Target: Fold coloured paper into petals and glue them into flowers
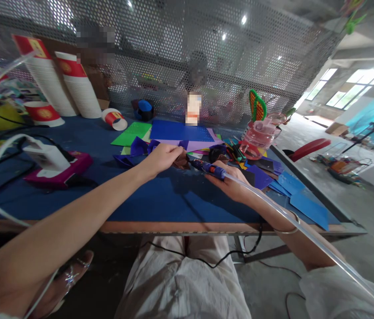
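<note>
My right hand (235,180) is closed around a dark blue hot glue gun (208,168). A long translucent glue stick (273,204) runs out of its back end along my forearm. The gun's nozzle points left, at a brown folded piece (182,160) that looks like paper or felt. My left hand (163,157) pinches that brown piece between thumb and fingers, just above the table. Whether nozzle and piece touch is too small to tell. Dark blue folded pieces (138,147) lie behind my left hand.
Stacked paper cups (82,95) stand at the back left. A purple power strip (57,170) with a white charger sits left of my arm. Coloured sheets (176,130) and blue sheets (309,206) lie behind and right. A pink jug (256,139) stands back right; a mesh panel (160,53) rises behind.
</note>
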Demonstrator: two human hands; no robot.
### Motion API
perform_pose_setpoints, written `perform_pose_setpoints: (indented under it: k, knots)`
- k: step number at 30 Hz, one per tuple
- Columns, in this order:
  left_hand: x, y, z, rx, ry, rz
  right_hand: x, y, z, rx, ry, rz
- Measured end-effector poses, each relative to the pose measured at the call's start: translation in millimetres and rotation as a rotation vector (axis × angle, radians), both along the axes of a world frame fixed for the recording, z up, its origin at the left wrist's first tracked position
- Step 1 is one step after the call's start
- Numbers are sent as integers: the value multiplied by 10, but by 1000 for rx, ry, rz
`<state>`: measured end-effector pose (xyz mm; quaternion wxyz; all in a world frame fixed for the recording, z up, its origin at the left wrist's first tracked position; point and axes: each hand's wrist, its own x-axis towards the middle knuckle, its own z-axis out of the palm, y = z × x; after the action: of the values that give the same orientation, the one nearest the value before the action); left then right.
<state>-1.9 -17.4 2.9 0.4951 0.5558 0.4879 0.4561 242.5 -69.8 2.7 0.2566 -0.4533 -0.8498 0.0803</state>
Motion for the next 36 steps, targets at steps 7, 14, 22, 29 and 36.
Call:
perform_pose_setpoints:
  k: [7, 14, 22, 29, 36]
  knots:
    - [34, -110, 202, -77, -23, -30, 20, 29, -11, 8, 6, 6]
    - [-59, -39, 302, -183, -143, -4, 90, 132, -24, 5, 212, -50]
    - [-51, -36, 278, -193, -172, -23, 269, 393, -94, -317, 219, -109]
    - [-45, -48, 298, -194, -142, -23, 321, 400, -68, -355, 123, -145]
    - [-35, -49, 287, -190, -131, -15, 393, 352, -30, -259, 27, -106]
